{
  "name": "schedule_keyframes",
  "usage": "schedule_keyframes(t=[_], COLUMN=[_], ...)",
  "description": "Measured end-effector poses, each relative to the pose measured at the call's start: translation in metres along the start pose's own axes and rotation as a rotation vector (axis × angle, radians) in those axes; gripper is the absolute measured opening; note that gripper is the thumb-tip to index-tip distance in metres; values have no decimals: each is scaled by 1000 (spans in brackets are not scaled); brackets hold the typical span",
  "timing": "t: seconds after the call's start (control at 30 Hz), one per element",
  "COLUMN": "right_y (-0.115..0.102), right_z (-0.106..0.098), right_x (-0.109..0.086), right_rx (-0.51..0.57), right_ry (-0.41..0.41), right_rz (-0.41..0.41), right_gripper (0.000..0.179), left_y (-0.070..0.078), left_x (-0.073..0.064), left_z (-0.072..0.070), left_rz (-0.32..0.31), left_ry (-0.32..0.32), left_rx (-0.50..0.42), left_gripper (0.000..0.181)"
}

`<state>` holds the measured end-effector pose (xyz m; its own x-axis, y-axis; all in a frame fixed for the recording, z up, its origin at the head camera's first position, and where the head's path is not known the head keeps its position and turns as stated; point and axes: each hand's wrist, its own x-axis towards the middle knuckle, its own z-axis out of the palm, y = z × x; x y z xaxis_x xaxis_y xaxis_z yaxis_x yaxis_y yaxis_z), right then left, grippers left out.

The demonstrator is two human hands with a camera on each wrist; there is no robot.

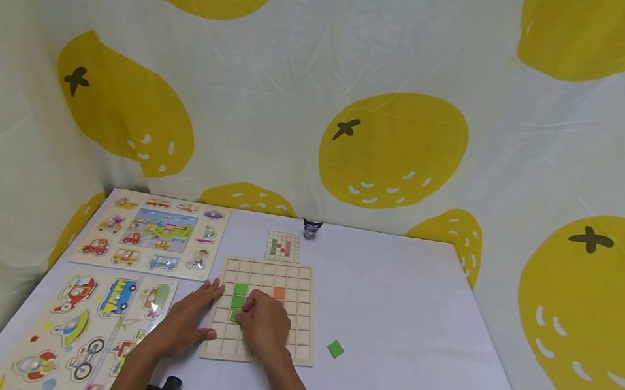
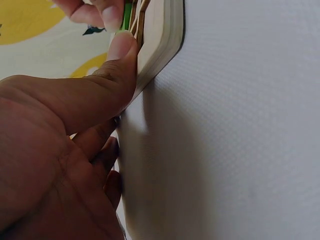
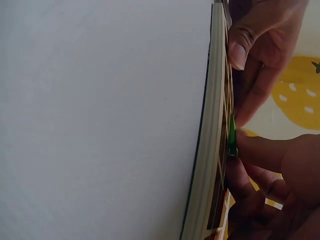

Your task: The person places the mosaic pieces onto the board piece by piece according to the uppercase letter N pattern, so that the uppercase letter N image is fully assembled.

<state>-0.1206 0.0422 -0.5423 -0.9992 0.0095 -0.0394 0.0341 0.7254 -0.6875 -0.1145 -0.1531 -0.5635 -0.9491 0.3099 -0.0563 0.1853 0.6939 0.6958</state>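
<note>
A wooden grid board (image 1: 294, 334) lies on the table with a column of green square tiles (image 1: 241, 289) and one orange tile (image 1: 279, 293) in its cells. My right hand (image 1: 266, 330) is over the middle of the board, fingers curled. In the right wrist view its thumb and a finger pinch a green tile (image 3: 232, 137) at the board's surface, at the column's lower end. My left hand (image 1: 186, 320) rests at the board's left edge with fingers spread, the thumb (image 2: 120, 50) touching the rim. Part of the grid is hidden under the right hand.
A loose green tile (image 1: 335, 349) lies right of the board. Behind the board are a small pattern card (image 1: 283, 246) and a dark figurine (image 1: 311, 228). Two picture puzzle boards (image 1: 209, 211) (image 1: 51, 312) occupy the left side. A patterned curtain (image 1: 275, 117) hangs behind the table.
</note>
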Motion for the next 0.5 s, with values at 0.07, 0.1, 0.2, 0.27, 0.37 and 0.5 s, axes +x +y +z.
schedule_keyframes(t=[0.07, 0.1, 0.2, 0.27, 0.37, 0.5], right_y=[-3, -5, -6, -5, 0, 8], right_z=[1, 1, 2, 1, -5, -20], right_x=[0, -1, -1, -3, -6, -12], right_rx=[-23, -32, -48, -43, 2, 80], right_ry=[-2, -5, -4, -2, -14, -35], right_rz=[-9, -13, -36, -48, -55, -39], right_gripper=[25, 25, 23, 19, 14, 23], left_y=[0, 0, 0, -1, -1, -1], left_x=[0, 0, 0, 0, 1, 1], left_z=[0, 0, -1, -1, -1, -1], left_rz=[0, -9, -14, -17, -21, -18], left_ry=[-4, -10, -13, -16, -22, -26], left_rx=[5, -1, 4, 5, 0, -1], left_gripper=[99, 99, 99, 100, 100, 99])
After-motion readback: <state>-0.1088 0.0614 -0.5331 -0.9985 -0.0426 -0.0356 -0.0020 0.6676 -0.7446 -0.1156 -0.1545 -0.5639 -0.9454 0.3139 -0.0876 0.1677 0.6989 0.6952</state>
